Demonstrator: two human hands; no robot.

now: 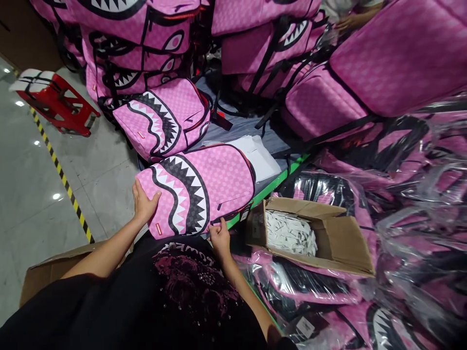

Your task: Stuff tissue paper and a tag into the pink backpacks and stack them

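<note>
A pink checkered backpack (229, 175) with a black-and-white shark-mouth print lies face up in front of me. My left hand (146, 203) grips its bottom end, thumb on the front panel and fingers around the edge. At the near side edge my right hand (220, 237) is closed in a pinch on the backpack, by a small black zipper pull; exactly what sits between the fingertips is hidden. Touching it on the far side is a second shark-mouth backpack (189, 102). White paper sheets (259, 158) lie partly under the top end of the held one.
An open cardboard box (346, 240) of small white slips stands on plastic-wrapped backpacks (317, 287) at right. Stacked pink backpacks (124, 53) rise behind. A red folded cart (69, 104) is on the floor at left, near yellow-black tape (63, 177). Another person's hand (350, 22) shows far back.
</note>
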